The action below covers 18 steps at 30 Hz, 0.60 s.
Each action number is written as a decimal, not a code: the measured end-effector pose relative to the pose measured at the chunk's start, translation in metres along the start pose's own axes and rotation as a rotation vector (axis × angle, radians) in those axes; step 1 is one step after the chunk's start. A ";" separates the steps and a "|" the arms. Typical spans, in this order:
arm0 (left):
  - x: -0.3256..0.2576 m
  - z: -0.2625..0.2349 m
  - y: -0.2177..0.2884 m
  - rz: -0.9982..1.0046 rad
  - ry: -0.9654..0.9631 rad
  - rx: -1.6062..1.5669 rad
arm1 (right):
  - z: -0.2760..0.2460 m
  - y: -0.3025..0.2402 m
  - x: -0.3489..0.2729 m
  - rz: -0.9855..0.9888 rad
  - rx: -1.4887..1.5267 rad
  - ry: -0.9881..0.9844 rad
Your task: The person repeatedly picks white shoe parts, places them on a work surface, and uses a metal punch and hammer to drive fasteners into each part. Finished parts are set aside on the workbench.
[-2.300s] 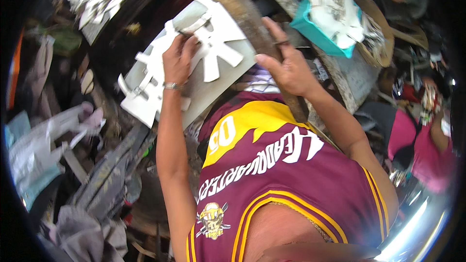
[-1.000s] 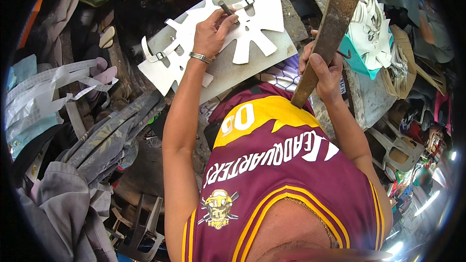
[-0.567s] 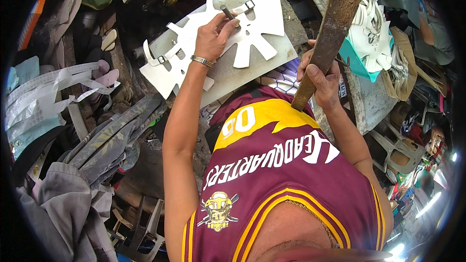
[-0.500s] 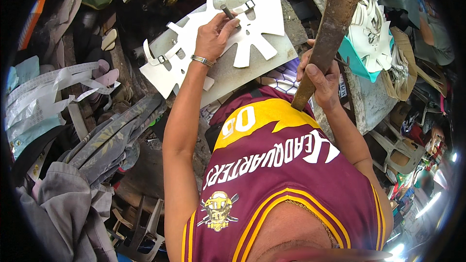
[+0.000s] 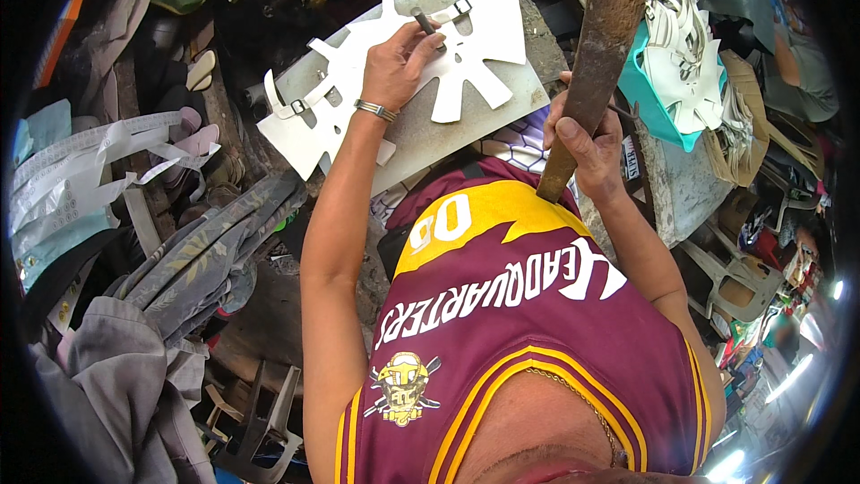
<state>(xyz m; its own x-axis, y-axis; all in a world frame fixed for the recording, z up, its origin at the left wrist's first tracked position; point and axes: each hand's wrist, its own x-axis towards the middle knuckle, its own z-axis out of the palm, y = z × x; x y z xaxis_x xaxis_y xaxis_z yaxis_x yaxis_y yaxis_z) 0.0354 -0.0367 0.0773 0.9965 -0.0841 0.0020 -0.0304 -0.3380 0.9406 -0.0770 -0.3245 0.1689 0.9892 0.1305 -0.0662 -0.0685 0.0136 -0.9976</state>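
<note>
Dark cylindrical rod (image 5: 422,20) pinched by left fingers (image 5: 421,53) over flat white buckled cut-outs (image 5: 497,22)
A brown wooden bar (image 5: 605,45) is gripped by right fingers (image 5: 575,138); the cut-outs are laid on a grey board (image 5: 425,143) near a teal bin (image 5: 658,118).

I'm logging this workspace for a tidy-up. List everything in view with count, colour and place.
White cut-outs: several, white, on the board
Board: one, grey, upper centre
Short rod: one, dark, over the cut-outs
Wooden plank: one, brown, right of centre
Basket: one, teal, upper right
Basket pile: many pieces, white, in the basket
Printed strips: several, white, left
Patterned cloth: one, grey, left
Garment: one, grey, lower left
Sole-shaped pieces: several, beige, upper left
Light tubes: several, white, lower right
Edge clutter: too jumbled to count, mixed colours
Jersey: one, maroon and yellow, lower centre
Left hand: one, bare, gripping the rod
Right hand: one, bare, gripping the plank
</note>
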 end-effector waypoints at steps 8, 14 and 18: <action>-0.002 0.003 -0.005 0.141 0.033 0.126 | 0.004 -0.007 0.003 -0.026 -0.045 0.007; -0.004 0.007 -0.010 0.208 0.093 0.167 | -0.004 -0.024 0.009 -0.037 -0.096 -0.002; -0.003 0.007 -0.013 0.138 0.100 0.142 | -0.005 -0.028 0.007 -0.096 -0.142 -0.017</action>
<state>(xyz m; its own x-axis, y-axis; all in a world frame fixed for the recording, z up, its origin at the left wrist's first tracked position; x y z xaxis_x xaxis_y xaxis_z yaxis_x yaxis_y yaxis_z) 0.0324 -0.0385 0.0624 0.9847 -0.0478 0.1675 -0.1706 -0.4587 0.8721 -0.0679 -0.3292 0.1959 0.9879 0.1522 0.0290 0.0467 -0.1136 -0.9924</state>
